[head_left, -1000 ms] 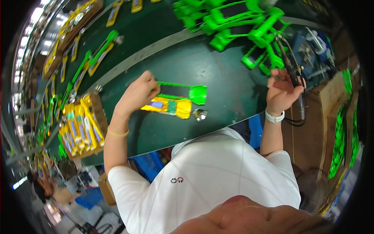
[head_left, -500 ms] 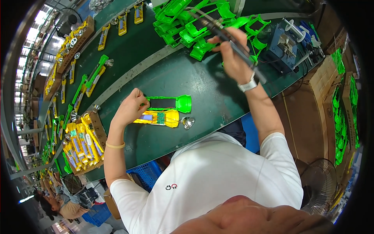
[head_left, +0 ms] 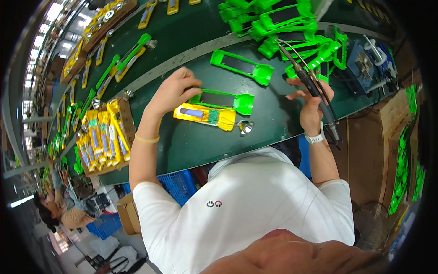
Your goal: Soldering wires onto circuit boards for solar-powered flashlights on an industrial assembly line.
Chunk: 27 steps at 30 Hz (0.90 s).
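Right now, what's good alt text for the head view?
A person's right hand holds a soldering iron at a green workbench; their left hand is by a green frame's left end, beside a yellow casing holding a circuit board.

A factory workshop, on an assembly line for small plastic-cased goods
A long green table curves toward the upper left of the frame, dotted with matching yellow parts; a heap of identical green plastic frames fills the top middle, a corded soldering iron just below it. Cartons stand at the right, some packed with green pieces; another person is at lower left, and bright lights recede at upper left.
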### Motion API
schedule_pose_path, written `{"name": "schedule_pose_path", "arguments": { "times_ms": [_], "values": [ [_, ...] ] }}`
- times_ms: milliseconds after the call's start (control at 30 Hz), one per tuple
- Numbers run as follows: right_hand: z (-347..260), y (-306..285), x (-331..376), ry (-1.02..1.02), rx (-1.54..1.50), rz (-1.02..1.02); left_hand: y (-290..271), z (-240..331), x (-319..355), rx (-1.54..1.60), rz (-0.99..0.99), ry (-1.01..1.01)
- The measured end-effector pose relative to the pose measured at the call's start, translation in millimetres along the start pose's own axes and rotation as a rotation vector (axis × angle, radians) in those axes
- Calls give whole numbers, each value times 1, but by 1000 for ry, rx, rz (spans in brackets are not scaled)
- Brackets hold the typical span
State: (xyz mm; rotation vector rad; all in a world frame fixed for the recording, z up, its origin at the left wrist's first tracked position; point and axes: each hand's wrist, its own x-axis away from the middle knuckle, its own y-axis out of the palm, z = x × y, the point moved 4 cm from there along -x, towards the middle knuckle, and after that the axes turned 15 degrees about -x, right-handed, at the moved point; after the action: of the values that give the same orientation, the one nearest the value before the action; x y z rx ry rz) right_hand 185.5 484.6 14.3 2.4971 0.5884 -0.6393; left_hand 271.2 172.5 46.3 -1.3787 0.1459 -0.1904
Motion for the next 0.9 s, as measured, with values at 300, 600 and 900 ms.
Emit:
{"name": "schedule_pose_path", "arguments": {
  "times_ms": [300,600,900],
  "values": [
    [44,13,18,385,129,-60,-10,28,27,185,33,237],
    [62,12,11,453,-69,-28,10,-69,20,141,267,-419],
    [64,12,10,474,-97,-57,-26,-231,-137,648,-179,-635]
  ]
}}
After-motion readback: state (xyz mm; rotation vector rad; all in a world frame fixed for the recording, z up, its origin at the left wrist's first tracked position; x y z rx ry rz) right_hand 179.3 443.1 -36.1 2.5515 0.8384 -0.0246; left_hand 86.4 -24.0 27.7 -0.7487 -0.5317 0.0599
